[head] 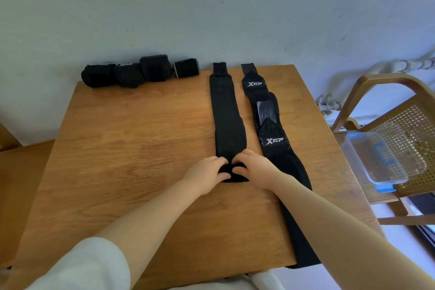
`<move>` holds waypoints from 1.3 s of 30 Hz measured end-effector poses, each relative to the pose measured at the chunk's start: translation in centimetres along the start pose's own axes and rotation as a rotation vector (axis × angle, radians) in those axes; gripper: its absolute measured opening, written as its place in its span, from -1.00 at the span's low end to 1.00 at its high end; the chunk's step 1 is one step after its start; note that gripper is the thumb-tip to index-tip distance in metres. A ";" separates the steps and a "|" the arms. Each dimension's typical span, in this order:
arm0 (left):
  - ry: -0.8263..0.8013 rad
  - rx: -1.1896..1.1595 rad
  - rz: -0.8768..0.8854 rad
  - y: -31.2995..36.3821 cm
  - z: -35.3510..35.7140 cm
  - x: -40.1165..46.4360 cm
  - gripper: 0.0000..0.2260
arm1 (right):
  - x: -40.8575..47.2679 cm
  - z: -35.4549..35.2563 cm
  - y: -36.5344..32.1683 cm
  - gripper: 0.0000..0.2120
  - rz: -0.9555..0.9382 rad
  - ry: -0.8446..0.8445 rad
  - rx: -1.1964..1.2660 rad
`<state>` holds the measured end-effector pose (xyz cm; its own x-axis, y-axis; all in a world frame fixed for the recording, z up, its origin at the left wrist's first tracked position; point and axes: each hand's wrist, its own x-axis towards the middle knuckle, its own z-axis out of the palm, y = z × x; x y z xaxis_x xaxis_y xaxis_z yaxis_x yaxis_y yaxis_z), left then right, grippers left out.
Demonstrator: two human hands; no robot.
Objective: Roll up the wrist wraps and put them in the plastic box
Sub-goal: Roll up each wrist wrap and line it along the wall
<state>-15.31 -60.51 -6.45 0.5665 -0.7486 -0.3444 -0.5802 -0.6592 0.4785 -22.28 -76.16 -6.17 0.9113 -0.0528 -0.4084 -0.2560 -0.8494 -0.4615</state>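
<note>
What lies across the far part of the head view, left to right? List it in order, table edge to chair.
Row of rolled wrist wraps → plain flat wrist wrap, its near end held by both hands → Xtep-labelled wrist wrap → plastic box on the chair.

Wooden table stands against a pale wall. Wooden chair with woven cane back at right. Pipes run along the wall behind the chair.
</note>
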 end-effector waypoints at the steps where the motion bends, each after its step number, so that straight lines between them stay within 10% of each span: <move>1: 0.003 -0.021 -0.010 0.0 -0.1 0.2 -0.60 | 0.1 0.3 0.2 -0.67 0.024 0.069 0.086; 16: 0.042 -0.046 -0.207 0.1 -1.3 3.8 -0.83 | -0.4 1.1 0.7 -0.51 -0.082 0.174 -0.337; 21: 0.296 0.103 0.003 -0.3 -0.5 3.3 -0.81 | 0.4 0.3 0.7 -0.53 -0.078 0.158 -0.319; 28: 0.080 0.182 0.108 -1.2 -0.2 -0.4 -0.50 | -0.5 -0.7 -0.7 -0.53 0.018 -0.194 0.078; 39: 0.188 0.308 0.060 0.0 2.2 -4.4 -0.52 | -0.9 1.3 -2.4 -0.66 0.352 -0.179 0.404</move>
<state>-19.12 -57.39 -6.68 0.6068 -0.7796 -0.1550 -0.7487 -0.6260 0.2180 -22.89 -73.44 -5.73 0.6887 -0.1770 -0.7031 -0.6699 -0.5262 -0.5238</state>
